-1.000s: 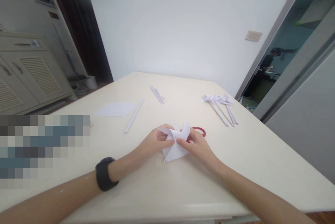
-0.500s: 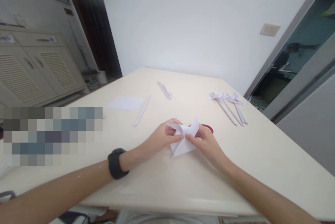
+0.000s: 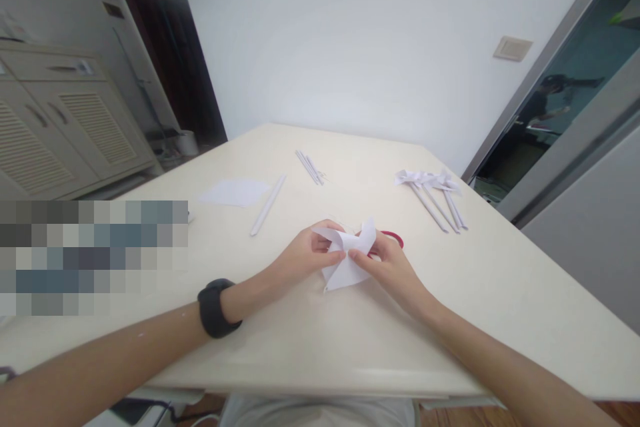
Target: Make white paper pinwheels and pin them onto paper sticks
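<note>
A folded white paper piece (image 3: 345, 257) with bent-in corners sits just above the cream table (image 3: 320, 340) at its middle. My left hand (image 3: 305, 257) pinches its left flap, a black band on that wrist. My right hand (image 3: 387, 264) grips its right side, thumb pressing toward the centre. Red-handled scissors (image 3: 393, 238) lie on the table right behind my right hand, mostly hidden by it.
A rolled white paper stick (image 3: 269, 204) and a flat white sheet (image 3: 234, 192) lie at left. Thin sticks (image 3: 310, 167) lie further back. Finished paper pinwheels on sticks (image 3: 433, 194) lie at right. A cabinet stands far left, a glass door at right.
The hands keep their hold on the paper, with only slight shifts of the fingers. The camera view has swayed a little; nothing on the table has moved.
</note>
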